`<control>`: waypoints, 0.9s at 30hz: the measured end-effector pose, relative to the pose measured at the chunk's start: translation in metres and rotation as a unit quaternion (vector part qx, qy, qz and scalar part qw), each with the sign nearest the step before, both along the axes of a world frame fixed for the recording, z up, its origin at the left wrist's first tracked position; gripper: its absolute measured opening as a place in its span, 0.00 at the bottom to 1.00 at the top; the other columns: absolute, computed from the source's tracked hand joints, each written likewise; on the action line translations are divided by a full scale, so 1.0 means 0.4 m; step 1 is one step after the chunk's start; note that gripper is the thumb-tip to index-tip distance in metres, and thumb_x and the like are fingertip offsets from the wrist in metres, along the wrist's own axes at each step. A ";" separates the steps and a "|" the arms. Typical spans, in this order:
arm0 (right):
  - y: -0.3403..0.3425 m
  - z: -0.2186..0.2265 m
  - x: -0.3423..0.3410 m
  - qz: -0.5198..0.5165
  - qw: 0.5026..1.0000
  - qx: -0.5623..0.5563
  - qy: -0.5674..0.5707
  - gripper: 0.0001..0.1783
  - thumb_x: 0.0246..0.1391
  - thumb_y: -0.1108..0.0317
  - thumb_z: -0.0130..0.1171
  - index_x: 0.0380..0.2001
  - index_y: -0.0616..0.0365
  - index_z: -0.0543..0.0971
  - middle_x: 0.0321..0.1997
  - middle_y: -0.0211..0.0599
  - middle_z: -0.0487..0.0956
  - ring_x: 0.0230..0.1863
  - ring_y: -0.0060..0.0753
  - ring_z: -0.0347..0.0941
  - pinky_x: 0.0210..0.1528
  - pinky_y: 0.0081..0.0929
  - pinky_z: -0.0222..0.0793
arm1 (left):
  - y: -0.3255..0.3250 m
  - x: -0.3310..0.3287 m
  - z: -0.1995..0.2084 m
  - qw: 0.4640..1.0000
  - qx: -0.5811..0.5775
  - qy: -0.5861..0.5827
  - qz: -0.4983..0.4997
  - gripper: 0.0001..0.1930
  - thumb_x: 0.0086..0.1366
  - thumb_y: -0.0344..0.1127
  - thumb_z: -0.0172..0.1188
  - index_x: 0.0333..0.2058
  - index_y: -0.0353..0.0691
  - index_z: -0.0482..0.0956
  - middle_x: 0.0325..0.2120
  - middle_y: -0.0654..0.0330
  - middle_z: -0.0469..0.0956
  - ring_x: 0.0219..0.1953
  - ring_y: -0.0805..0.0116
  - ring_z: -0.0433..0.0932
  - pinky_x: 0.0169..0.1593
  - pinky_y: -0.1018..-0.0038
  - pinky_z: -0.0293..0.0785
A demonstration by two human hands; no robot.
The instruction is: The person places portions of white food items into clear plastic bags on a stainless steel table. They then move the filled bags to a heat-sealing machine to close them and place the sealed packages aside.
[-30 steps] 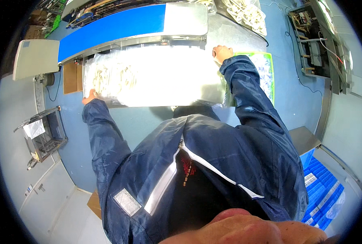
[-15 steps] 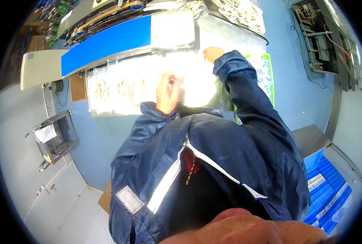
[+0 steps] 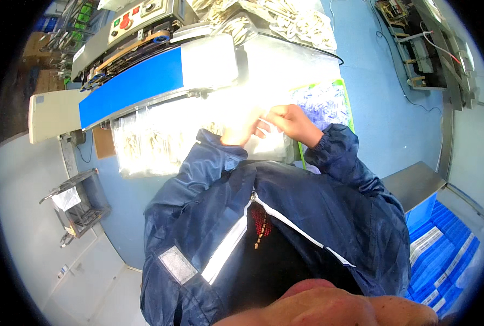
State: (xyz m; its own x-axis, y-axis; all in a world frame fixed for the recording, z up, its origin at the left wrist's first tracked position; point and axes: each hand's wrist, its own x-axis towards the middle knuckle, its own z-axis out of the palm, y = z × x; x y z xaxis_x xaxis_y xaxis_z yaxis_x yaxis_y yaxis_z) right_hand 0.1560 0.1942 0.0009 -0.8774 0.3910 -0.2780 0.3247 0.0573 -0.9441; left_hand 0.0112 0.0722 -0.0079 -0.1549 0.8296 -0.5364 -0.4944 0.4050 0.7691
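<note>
My left hand [image 3: 244, 128] and my right hand [image 3: 293, 123] meet over the brightly lit work surface in front of my jacket. The right hand's fingers are pinched together near the left fingertips. Curled inward, the left fingers are partly washed out by glare. Whatever lies between the hands is too bright to make out. Left of my left hand lies a clear plastic sheet or bag [image 3: 144, 142] with pale, slender pieces in it. A green-rimmed crate [image 3: 346, 96] of small blue-and-white packets stands just beyond my right hand.
Behind the work surface runs a machine with a blue belt [image 3: 139, 81] and a control panel [image 3: 136, 20]. Bags of pale pieces [image 3: 302, 24] are heaped at the back. A metal frame cart [image 3: 79, 204] stands left, and blue stacked goods [image 3: 443, 255] lie at lower right.
My right hand has come back from the far side of the surface toward me, and now meets my left hand. My left hand has shifted slightly right. The whole view has tilted a little.
</note>
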 end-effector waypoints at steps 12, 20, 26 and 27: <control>0.071 0.031 -0.030 0.045 0.983 0.080 0.158 0.10 0.60 0.66 0.53 0.38 0.62 0.76 0.26 0.47 0.75 0.26 0.47 0.72 0.30 0.34 0.66 | -0.003 -0.012 -0.044 0.996 -0.031 0.073 0.048 0.19 0.63 0.25 0.50 0.53 0.39 0.62 0.38 0.54 0.77 0.33 0.66 0.80 0.28 0.75 0.78; 0.207 0.021 -0.106 0.370 0.923 -0.016 0.109 0.13 0.56 0.61 0.59 0.37 0.60 0.79 0.29 0.42 0.80 0.28 0.35 0.74 0.34 0.31 0.70 | -0.066 -0.034 0.031 0.804 -0.017 0.592 0.047 0.20 0.57 0.18 0.51 0.49 0.34 0.67 0.39 0.53 0.77 0.40 0.63 0.78 0.43 0.72 0.74; 0.779 -0.244 -0.279 -0.196 0.916 0.341 -0.084 0.16 0.57 0.61 0.55 0.44 0.58 0.80 0.38 0.40 0.83 0.40 0.40 0.79 0.45 0.35 0.73 | -0.144 -0.060 0.010 0.809 0.007 0.588 0.008 0.09 0.59 0.21 0.55 0.39 0.33 0.77 0.39 0.49 0.76 0.40 0.54 0.77 0.45 0.69 0.72; 0.888 -0.292 -0.294 -0.196 0.844 0.463 -0.185 0.20 0.57 0.55 0.53 0.46 0.55 0.81 0.44 0.43 0.81 0.46 0.48 0.76 0.50 0.42 0.72 | -0.146 -0.061 0.003 0.810 0.007 0.585 0.021 0.08 0.59 0.21 0.55 0.38 0.33 0.77 0.40 0.50 0.76 0.39 0.56 0.77 0.45 0.70 0.73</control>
